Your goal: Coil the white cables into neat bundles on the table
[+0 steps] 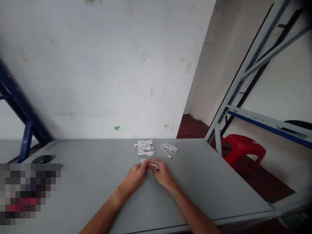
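Observation:
Both my hands meet over the middle of the table, holding a folded white cable (154,166) between them. My left hand (136,173) pinches the bundle at its left end. On the other side, my right hand (161,170) has its fingers closed round the right part. Much of the bundle is hidden by fingers. Just beyond lies a stack of coiled white cables (145,148). To its right rests a looser white cable (169,149) with its plug toward me. A thin white tie (118,165) lies left of my hands.
The grey table (92,195) runs back to a white wall (109,71). A black mouse (42,159) sits at the left, near a blurred-out patch. Past the right edge stand a metal frame (234,87) and a red stool (243,148).

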Demonstrator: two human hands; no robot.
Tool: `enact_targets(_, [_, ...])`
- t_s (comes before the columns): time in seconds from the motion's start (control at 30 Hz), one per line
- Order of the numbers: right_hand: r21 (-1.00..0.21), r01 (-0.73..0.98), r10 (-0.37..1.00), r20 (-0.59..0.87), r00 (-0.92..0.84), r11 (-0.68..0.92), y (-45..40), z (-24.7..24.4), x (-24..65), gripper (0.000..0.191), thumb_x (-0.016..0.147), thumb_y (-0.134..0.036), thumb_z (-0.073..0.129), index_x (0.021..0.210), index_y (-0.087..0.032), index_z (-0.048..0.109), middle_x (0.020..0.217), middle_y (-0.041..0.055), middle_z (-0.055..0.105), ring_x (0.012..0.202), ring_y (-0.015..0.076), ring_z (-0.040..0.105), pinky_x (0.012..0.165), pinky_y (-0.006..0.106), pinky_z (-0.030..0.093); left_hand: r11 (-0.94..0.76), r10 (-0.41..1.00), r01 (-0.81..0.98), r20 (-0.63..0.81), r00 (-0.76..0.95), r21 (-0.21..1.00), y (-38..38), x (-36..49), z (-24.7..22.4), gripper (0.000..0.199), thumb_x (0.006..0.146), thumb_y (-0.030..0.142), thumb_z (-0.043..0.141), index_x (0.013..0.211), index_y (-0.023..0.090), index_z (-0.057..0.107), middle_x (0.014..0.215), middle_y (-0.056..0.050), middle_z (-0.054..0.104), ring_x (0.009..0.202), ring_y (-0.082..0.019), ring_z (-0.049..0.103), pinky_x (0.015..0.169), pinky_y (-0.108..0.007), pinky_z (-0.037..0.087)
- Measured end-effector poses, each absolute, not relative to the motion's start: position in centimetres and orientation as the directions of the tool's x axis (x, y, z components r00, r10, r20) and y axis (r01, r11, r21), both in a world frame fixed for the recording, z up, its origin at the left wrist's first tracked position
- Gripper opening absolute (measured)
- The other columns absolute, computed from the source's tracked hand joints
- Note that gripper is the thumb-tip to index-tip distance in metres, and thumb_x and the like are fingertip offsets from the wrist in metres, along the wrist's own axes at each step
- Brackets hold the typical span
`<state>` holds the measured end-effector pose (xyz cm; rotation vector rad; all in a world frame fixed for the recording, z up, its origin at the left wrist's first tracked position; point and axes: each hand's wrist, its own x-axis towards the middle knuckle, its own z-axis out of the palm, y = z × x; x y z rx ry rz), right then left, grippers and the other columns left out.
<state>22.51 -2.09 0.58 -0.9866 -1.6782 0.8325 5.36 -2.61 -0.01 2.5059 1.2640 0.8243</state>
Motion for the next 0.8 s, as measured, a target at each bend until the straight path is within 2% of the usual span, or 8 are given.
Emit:
enact_targets(0.07, [-0.917,0.188,0.929,0.32,-0.184,0.353,-2.16,0.51,22.51,0.028,0.088,-0.041,0.059,0.096,-0.021,0.075,0.092,0.0074,0.072,0.077,0.0199,0.064,0.072,0.032,0.051,-0.581,0.812,0.668,0.387,0.437,0.464,-2.55,5.28,-0.1,0.017,0.095,0.015,0.04,0.107,0.023,0.049,0.09,-0.004,0.072,0.077,-0.017,0.07,0.068,-0.024,0.05])
enact_targets(0.13, [-0.956,0.139,0.952,0.229,-0.205,0.26,-2.12,0.36,22.57,0.034,0.089,-0.047,0.055,0.094,-0.02,0.075,0.084,0.0051,0.07,0.057,0.0149,0.058,0.055,0.027,0.047,-0.566,0.823,0.65,0.392,0.411,0.508,-2.53,5.24,-0.05,0.014,0.096,0.02,0.041,0.107,0.024,0.049,0.09,-0.004,0.073,0.076,-0.017,0.07,0.069,-0.024,0.05])
enact_targets(0.2, [-0.973,0.103,0.958,0.178,-0.226,0.205,-2.0,0.28,22.65,0.038,0.089,-0.05,0.053,0.088,-0.019,0.075,0.077,0.0031,0.067,0.05,0.0121,0.052,0.049,0.025,0.042,-0.557,0.83,0.625,0.399,0.39,0.546,-2.55,5.25,0.06,0.012,0.097,0.026,0.042,0.107,0.024,0.049,0.091,-0.003,0.073,0.077,-0.017,0.07,0.069,-0.024,0.049])
enact_targets(0.33, [-0.984,0.046,0.963,0.157,-0.22,0.171,-1.79,0.57,22.75,0.036,0.086,-0.048,0.057,0.074,-0.018,0.073,0.068,0.0012,0.064,0.057,0.0135,0.052,0.054,0.024,0.042,-0.545,0.838,0.589,0.408,0.362,0.597,-2.53,5.3,0.15,0.013,0.098,0.032,0.043,0.105,0.025,0.052,0.09,-0.002,0.073,0.077,-0.016,0.07,0.069,-0.024,0.05])
enact_targets(0.53, [-0.991,0.013,0.971,0.127,-0.201,0.133,-1.74,0.74,22.9,0.029,0.082,-0.042,0.061,0.076,-0.018,0.076,0.066,0.0004,0.065,0.061,0.0139,0.052,0.059,0.025,0.041,-0.54,0.841,0.543,0.404,0.359,0.643,-2.31,5.25,0.08,0.014,0.097,0.034,0.047,0.105,0.025,0.055,0.09,-0.001,0.072,0.078,-0.016,0.068,0.074,-0.025,0.051])
enact_targets(0.67, [-0.997,-0.067,0.984,0.051,-0.171,0.04,-1.82,0.85,22.77,0.025,0.074,-0.039,0.068,0.082,-0.017,0.075,0.067,0.0,0.065,0.057,0.0123,0.051,0.058,0.026,0.04,-0.582,0.811,0.576,0.458,0.363,0.574,-2.23,5.14,0.41,0.017,0.096,0.036,0.05,0.101,0.023,0.059,0.086,-0.002,0.068,0.075,-0.015,0.064,0.072,-0.025,0.049])
enact_targets(0.8, [-0.984,-0.178,0.989,-0.001,-0.148,-0.028,-2.04,1.22,22.53,0.024,0.065,-0.036,0.075,0.078,-0.018,0.067,0.068,-0.0014,0.065,0.055,0.0111,0.051,0.055,0.025,0.04,-0.627,0.757,0.622,0.555,0.345,0.469,-1.95,4.9,0.87,0.022,0.094,0.04,0.053,0.097,0.022,0.064,0.09,-0.005,0.064,0.088,-0.019,0.061,0.078,-0.029,0.049])
